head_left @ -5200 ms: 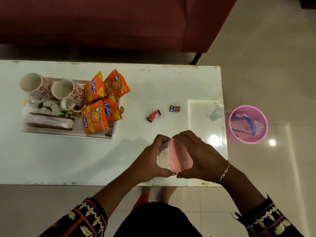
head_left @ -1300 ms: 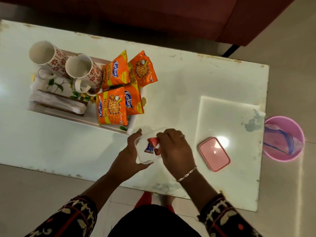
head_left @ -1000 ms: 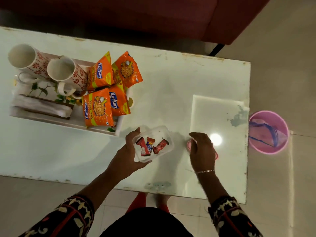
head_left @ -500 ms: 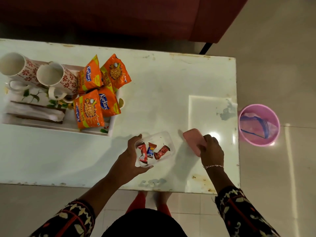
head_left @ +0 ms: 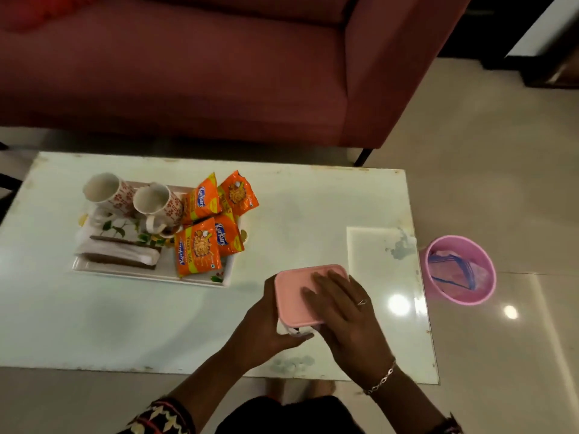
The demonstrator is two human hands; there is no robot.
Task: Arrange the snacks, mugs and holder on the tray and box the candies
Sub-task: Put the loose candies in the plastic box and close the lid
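Worktop (head_left: 125, 324) of pale, glossy white, scuffed and stained along its edges, fills the middle of the view and throws back two ceiling lights. A white flowered tray (head_left: 147, 275) sits on its left part. Two floral mugs (head_left: 158, 203) stand side by side at the tray's far left, four orange snack packets (head_left: 198, 247) overlap at its right end, and a brown holder (head_left: 120, 255) with white contents lies along its near side.

To the right of the tray and nearer the person, the clear box (head_left: 289, 329) rests on the worktop with its pink lid (head_left: 293, 292) on top, so the inside is hidden. The left hand (head_left: 266, 327) curls round the box's left side. The right hand (head_left: 344, 314) lies flat on the lid with its fingers straight.

Further right of the tray, a paler square patch (head_left: 380, 261) marks the surface. Beyond the tray stands a dark red sofa (head_left: 188, 73). Well to the tray's right, past the worktop's end, a pink bin (head_left: 460, 270) stands on the beige tiled floor (head_left: 501, 183).
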